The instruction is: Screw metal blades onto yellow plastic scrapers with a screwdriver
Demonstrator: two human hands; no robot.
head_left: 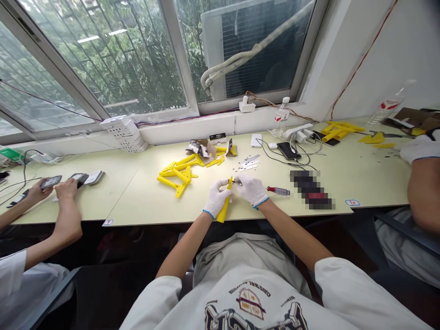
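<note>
My left hand, in a white knit glove with a blue cuff, is closed around a yellow plastic handle near the table's front edge. The handle stands tilted, its narrow end up. At that narrow end, the gloved fingers of my right hand are pinched together on something small and dark that I cannot make out. A screwdriver with a red and clear grip lies just right of my right hand, its shaft partly hidden. Thin metal blades and tiny loose parts lie beyond my hands.
Several yellow handles are heaped to the left, beside opened small boxes. Behind are a white power bank, a phone, cables and a bottle. A blurred-out item lies right. Co-workers' hands appear at both sides.
</note>
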